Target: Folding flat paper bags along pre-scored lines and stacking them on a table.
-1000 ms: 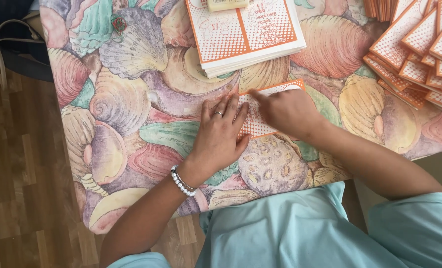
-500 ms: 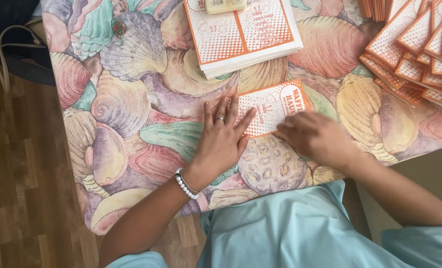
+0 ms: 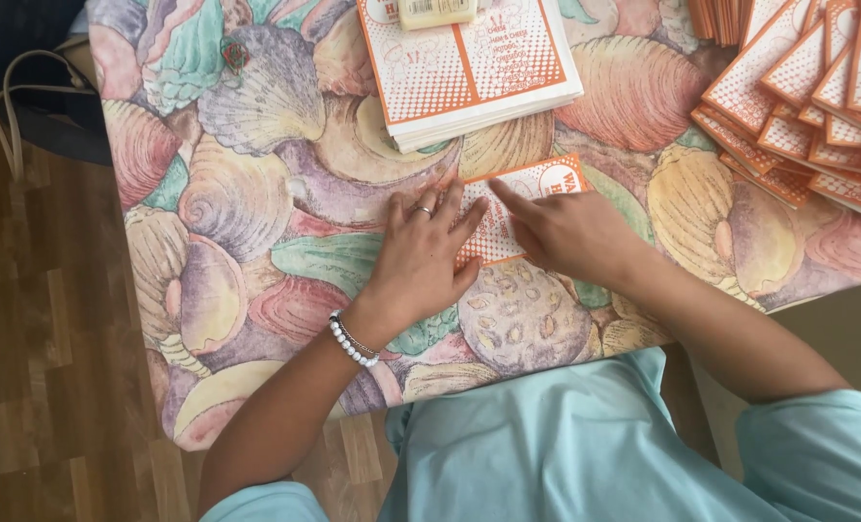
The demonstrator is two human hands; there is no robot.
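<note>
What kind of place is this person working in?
Probably a home or small workshop for paper goods: a table under a seashell-print cloth, a wood-plank floor, a stack of flat orange-and-white sheets, and a pile of folded pieces.

I saw a matt paper sheet printed orange and white, smooth under both hands. The stack of flat sheets looked like the same thin paper. The worktop wore a soft-looking cloth with a shell print, matt. The floor was wood, faintly glossy. The bracelet beads shone like pearl.
</note>
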